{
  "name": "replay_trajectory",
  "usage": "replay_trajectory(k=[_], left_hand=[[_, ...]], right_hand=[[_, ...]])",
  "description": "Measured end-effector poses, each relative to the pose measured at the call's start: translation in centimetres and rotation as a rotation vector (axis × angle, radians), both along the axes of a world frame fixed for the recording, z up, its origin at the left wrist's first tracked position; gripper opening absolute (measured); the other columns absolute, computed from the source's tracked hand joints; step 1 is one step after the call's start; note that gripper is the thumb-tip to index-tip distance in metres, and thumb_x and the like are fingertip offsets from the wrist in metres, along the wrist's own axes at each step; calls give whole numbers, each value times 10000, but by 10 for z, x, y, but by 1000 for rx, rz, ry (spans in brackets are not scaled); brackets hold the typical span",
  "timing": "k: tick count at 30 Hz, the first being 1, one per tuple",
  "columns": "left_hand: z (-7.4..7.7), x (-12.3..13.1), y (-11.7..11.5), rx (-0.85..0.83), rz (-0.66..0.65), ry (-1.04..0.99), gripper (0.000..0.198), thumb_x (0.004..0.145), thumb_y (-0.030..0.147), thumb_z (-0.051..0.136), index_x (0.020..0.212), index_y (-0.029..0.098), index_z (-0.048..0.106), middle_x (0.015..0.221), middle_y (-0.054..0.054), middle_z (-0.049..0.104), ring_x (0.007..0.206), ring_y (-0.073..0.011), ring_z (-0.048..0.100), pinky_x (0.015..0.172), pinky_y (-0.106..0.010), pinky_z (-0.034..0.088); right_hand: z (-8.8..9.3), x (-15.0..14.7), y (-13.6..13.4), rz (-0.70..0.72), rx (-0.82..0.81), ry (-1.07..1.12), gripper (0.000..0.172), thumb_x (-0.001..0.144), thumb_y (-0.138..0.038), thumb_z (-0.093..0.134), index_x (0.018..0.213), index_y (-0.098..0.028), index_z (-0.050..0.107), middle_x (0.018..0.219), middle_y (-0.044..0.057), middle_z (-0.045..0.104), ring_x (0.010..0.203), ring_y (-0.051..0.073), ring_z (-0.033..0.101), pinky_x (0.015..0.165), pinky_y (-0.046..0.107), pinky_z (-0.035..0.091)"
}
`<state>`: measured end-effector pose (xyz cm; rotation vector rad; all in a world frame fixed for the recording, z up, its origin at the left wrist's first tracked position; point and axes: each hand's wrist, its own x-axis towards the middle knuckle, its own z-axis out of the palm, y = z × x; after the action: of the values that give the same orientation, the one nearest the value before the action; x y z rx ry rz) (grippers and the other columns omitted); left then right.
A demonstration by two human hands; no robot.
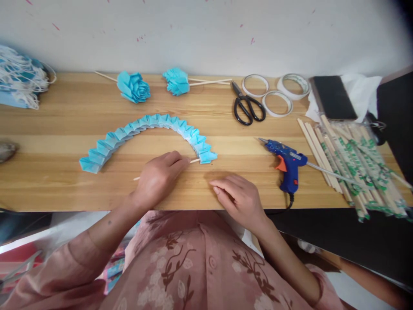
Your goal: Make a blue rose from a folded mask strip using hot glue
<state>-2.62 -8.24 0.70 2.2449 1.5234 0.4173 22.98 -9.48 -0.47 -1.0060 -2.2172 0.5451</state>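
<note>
Stick (194, 161): pale, slender, pinched in the left hand (161, 176). Middle length covered by the fingers; a short piece left bare at each end. Long axis laid slantwise, from near left to far right, in line with the strip's right end.

Strip (157, 121): blue, pleated, laid on the tabletop (151, 144) in an arc, bowed toward the far side, both ends turned near. Right end placed just right of the left grip and met by the stick — touching, as far as can be seen; whether it is fixed there cannot be told. Left end placed farther off, to the left of the same grip.

Right hand (240, 198): held on the near side of the strip's right end, near but apart. Fingers loosely curled, nothing seen between them; whether the tips are pressed together cannot be told. Strip linked to the left hand only — through the stick.

Glue gun (288, 163): laid right of the right hand, nozzle pointed far left.
</note>
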Motion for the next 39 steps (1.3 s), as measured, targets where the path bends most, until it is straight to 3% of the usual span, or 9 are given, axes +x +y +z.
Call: replay_trajectory(k=[17,39], left_hand=[[3,3,3,53,44,62,361,1064,379,362,1077,209,680,951,-68,699,861,-198,628,722,-282,451],[19,8,5,-134,105,38,388,1055,368,331,1120,207,677,998,-64,675,912,-207,624,764,-289,457]], right_hand=[[0,0,0,10,-3,12,144,974,-132,577,1053,-170,692,868,49,740,786,177,671,724,319,518],[-2,1,0,11,13,13,137,968,-121,588,1042,-163,695,906,58,761,825,177,692,752,308,516]])
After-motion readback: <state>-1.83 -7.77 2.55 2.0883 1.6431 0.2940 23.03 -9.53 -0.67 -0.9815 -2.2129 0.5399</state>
